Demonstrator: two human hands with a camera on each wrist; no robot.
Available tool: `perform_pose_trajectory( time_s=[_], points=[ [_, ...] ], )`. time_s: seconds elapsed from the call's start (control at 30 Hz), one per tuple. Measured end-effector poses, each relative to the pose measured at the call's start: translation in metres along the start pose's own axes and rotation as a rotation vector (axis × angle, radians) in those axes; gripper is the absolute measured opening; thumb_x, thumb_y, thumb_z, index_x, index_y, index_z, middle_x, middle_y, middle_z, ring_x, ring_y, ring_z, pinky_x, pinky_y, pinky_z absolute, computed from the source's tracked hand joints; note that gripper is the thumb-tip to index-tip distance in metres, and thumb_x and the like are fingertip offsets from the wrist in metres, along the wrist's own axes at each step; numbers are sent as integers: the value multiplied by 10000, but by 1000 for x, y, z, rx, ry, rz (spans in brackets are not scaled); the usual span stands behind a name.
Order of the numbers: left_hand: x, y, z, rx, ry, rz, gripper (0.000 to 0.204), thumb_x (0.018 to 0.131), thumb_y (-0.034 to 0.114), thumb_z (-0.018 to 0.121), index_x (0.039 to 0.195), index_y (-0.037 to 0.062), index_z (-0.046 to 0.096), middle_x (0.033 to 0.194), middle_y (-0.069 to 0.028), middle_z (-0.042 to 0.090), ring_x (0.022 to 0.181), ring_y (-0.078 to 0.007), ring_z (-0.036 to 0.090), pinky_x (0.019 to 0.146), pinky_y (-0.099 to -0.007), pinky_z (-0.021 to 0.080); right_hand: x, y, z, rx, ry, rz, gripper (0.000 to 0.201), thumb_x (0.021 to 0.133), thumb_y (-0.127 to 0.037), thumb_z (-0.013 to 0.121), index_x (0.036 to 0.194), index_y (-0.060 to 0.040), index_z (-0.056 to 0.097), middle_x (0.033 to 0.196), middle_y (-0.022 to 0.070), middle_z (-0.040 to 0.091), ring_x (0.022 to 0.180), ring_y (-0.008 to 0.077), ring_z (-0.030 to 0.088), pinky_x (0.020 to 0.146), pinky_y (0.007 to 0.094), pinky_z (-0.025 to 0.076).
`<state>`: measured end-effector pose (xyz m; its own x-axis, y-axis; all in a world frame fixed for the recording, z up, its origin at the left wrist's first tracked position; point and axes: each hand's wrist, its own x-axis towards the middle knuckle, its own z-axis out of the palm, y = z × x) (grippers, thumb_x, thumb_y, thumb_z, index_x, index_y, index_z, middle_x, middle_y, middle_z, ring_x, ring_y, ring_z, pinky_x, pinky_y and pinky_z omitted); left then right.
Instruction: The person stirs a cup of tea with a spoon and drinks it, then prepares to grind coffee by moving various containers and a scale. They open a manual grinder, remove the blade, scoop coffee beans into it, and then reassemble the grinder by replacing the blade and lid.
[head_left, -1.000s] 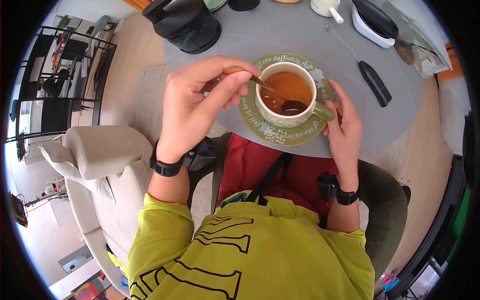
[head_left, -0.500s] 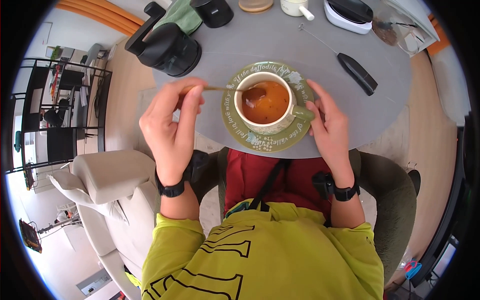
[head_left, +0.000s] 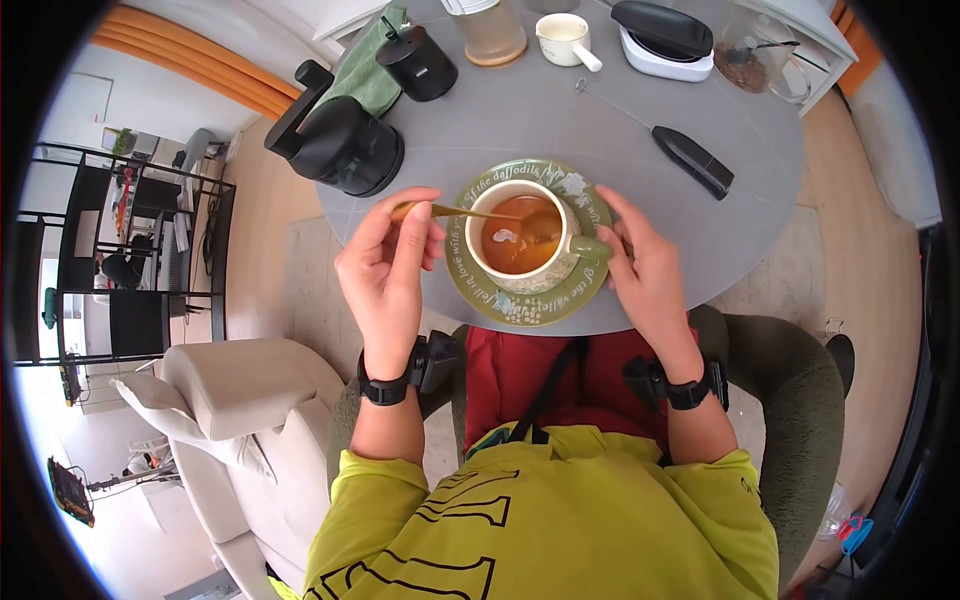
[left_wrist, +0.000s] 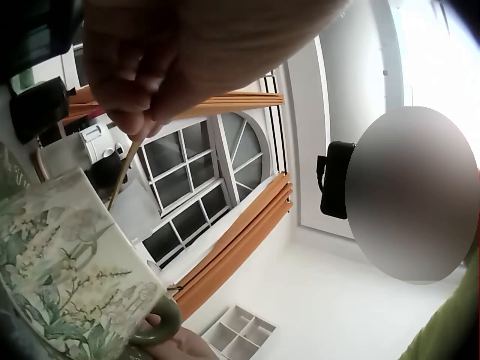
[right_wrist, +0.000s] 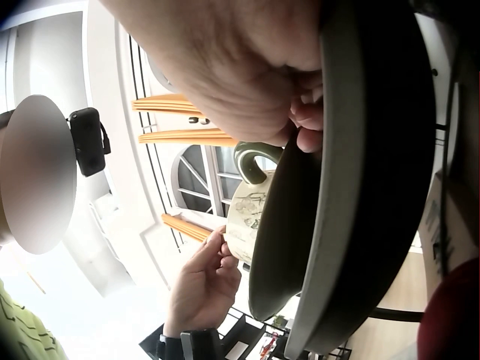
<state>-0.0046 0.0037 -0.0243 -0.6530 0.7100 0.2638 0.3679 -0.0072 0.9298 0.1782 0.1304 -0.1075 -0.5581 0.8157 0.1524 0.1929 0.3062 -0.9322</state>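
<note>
A green-handled teacup (head_left: 480, 258) of amber tea (head_left: 515, 255) stands on a green saucer (head_left: 545, 315) with white lettering, near the table's front edge. My left hand (head_left: 390, 265) pinches the handle of a gold-coloured spoon (head_left: 455, 211) between thumb and fingers; its bowl is down in the tea. At the other side, my right hand (head_left: 645, 270) holds the cup by its handle (head_left: 588, 250), index finger stretched along the saucer's rim. The cup's floral wall (left_wrist: 67, 270) fills the lower left of the left wrist view. Seen from the right wrist, curled fingertips (right_wrist: 307, 124) sit by the saucer's edge.
On the grey table (head_left: 480, 120), a black kettle (head_left: 350, 150) and a black canister (head_left: 420, 65) stand far left by a green cloth (head_left: 370, 80). A milk frother (head_left: 692, 162) lies right. Behind are a glass jar (head_left: 490, 30), small white pot (head_left: 563, 40) and black-and-white device (head_left: 665, 45).
The spoon bowl has moved across the tea to the cup's right side. My left hand has come closer to the cup. The head view shows more of the table's far side.
</note>
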Motion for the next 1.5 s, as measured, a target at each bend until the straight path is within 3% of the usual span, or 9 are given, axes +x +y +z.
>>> perform_pose_trajectory(
  time_s=[0.17,0.27,0.53,0.77,0.93,1.1,1.2,1.27,1.5],
  points=[
    [-1,1,-8,259,109,142,162,966,90,558,1016,-26,660,736,-33,604,625,-56,519,554,-186,395,0,-1,0,-6,-12,8,376,923,-102,589,1295,-84,545,706,140,567,583,254,555,585,351,451],
    [-6,6,-16,297,90,127,153,964,99,565,1001,-19,656,722,-25,597,616,-51,509,549,-184,388,0,-2,1,7,-7,2,377,921,-95,590,1295,-82,545,706,136,576,581,252,556,587,346,453],
    [-9,6,-11,51,-51,-50,147,969,90,555,1000,-16,652,738,-19,599,615,-50,506,546,-184,386,1,-2,0,-12,-7,-12,378,918,-77,587,1294,-77,546,706,129,586,580,241,559,589,344,456],
    [-1,-5,4,-33,12,55,155,967,79,559,1027,-27,654,755,-25,609,633,-54,525,557,-190,406,1,-3,0,-51,-2,-6,370,920,-76,580,1289,-81,552,694,127,579,573,242,550,586,341,456],
    [-1,-7,-6,244,140,229,140,959,68,559,984,-18,667,710,-5,579,626,-46,504,558,-186,397,1,-1,2,-26,6,-3,366,923,-70,572,1289,-80,552,683,130,563,562,234,535,573,334,447],
    [-10,1,-19,306,104,251,133,958,75,560,959,-15,659,692,4,565,619,-45,492,553,-180,379,1,1,4,-5,11,-16,363,924,-63,569,1286,-63,551,653,111,515,544,200,491,556,319,429],
    [-13,4,-21,196,30,145,139,966,90,554,973,-10,651,693,9,561,613,-41,484,552,-181,375,1,0,4,-11,15,-22,361,922,-60,571,1283,-55,553,637,94,478,536,182,460,546,314,417],
    [-12,4,-18,48,-28,21,115,950,61,571,969,-5,664,725,-8,597,625,-52,529,565,-194,423,1,-1,3,-21,24,-22,363,920,-55,571,1282,-54,556,635,92,468,535,180,451,543,308,413],
    [-7,-6,-3,-209,-125,-74,171,978,77,537,1051,-4,670,735,14,580,632,-36,505,570,-180,413,0,0,3,-31,18,-15,372,917,-46,568,1289,-53,554,643,91,473,540,168,453,541,298,411]
  ],
)
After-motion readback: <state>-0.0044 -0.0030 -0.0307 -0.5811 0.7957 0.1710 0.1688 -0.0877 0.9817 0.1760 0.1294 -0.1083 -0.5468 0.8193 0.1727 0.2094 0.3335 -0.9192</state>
